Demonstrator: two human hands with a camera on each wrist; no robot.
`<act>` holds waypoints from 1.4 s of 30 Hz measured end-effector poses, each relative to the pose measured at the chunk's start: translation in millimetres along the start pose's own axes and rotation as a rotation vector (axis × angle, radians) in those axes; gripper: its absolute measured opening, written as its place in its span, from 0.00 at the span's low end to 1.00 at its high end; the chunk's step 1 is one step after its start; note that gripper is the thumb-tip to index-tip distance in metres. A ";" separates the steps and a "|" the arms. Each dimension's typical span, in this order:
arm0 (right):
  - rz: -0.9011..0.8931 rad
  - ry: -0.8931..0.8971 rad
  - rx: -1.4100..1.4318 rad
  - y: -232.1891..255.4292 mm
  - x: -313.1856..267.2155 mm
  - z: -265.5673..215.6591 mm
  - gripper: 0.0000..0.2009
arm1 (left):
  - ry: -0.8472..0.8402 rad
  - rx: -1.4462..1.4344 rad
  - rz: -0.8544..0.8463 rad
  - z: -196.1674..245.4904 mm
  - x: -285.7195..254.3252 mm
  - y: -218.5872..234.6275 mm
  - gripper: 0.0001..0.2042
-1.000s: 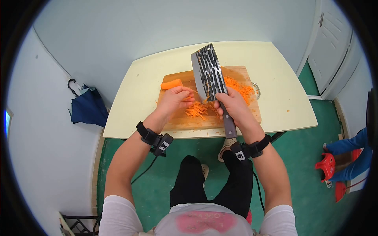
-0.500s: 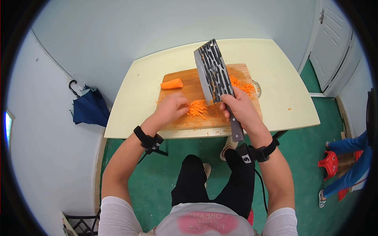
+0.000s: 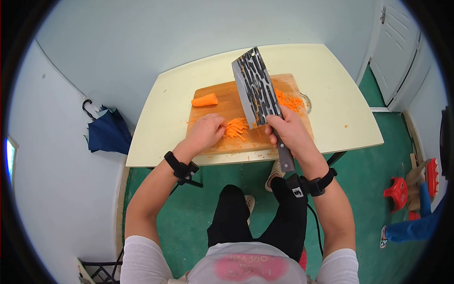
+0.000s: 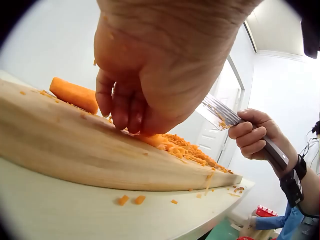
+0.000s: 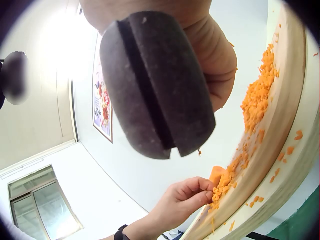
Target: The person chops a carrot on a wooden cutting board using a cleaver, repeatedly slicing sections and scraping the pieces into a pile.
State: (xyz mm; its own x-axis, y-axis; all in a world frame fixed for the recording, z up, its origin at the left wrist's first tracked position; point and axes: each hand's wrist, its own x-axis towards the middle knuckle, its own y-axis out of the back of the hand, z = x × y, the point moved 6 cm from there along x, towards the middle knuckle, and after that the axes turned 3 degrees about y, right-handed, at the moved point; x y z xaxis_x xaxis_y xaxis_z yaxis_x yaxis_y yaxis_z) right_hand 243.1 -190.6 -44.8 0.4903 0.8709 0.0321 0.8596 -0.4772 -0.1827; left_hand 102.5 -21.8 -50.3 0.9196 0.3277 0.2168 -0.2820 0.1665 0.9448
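My left hand (image 3: 206,131) is at the left end of a pile of carrot strips (image 3: 236,128), its fingers curled and pinching some of them against the cutting board (image 3: 222,102). In the left wrist view the fingertips (image 4: 135,122) sit low at the board's surface. My right hand (image 3: 292,132) grips the dark handle of a cleaver (image 3: 257,87), holding it raised over the board with the blade pointing away. Bits of carrot cling to the blade. A thick carrot piece (image 3: 205,100) lies at the board's upper left, and finely diced carrot (image 3: 289,100) is heaped on the right, partly behind the cleaver.
The board lies on a pale yellow table (image 3: 161,113) against the wall. Small carrot scraps (image 4: 131,200) lie along its front edge. A metal ring handle (image 3: 307,102) sticks out at the board's right. A blue umbrella (image 3: 109,132) leans at left; a red stool (image 3: 397,193) and another person's leg (image 3: 409,229) are at right.
My left hand has come down from beside the cleaver blade to the strips' left end. The cleaver has shifted slightly right. At far right the other person's legs have moved.
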 end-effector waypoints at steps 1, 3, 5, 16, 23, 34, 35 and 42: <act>-0.002 0.004 0.001 0.8 -0.9 0.2 0.08 | 0.033 -0.023 -0.016 -1.5 0.1 -0.3 0.05; 0.000 0.002 0.004 2.3 -3.4 -0.1 0.08 | 0.112 -0.098 -0.022 -1.5 -0.9 3.4 0.05; 0.002 -0.001 0.009 3.4 -6.0 0.0 0.08 | 0.192 -0.172 -0.030 -3.3 -3.1 5.2 0.05; -0.044 -0.032 -0.160 -18.8 -16.5 -6.8 0.08 | -0.235 0.148 0.249 21.0 -50.4 4.9 0.05; -0.139 0.133 -0.513 -56.7 -10.4 -18.9 0.09 | -0.047 -0.079 0.398 4.1 -72.3 -5.1 0.07; -0.224 0.131 -0.913 -97.4 18.3 -0.5 0.10 | -0.198 -0.001 0.464 20.0 -80.5 -7.9 0.13; -0.224 0.127 -0.916 -98.5 19.1 0.0 0.10 | -0.197 -0.005 0.465 19.0 -81.1 -8.3 0.13; -0.244 -0.003 -0.916 -101.8 20.2 -1.9 0.11 | -0.198 0.001 0.452 20.0 -81.0 -9.2 0.14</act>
State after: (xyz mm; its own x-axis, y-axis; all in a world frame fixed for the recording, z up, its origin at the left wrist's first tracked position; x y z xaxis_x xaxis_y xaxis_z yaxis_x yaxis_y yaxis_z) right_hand 165.8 -124.7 -23.7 0.2826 0.9586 -0.0349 0.7173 -0.1870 0.6712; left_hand 36.1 -68.4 -71.7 0.7395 0.1841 0.6475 -0.6647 0.0478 0.7456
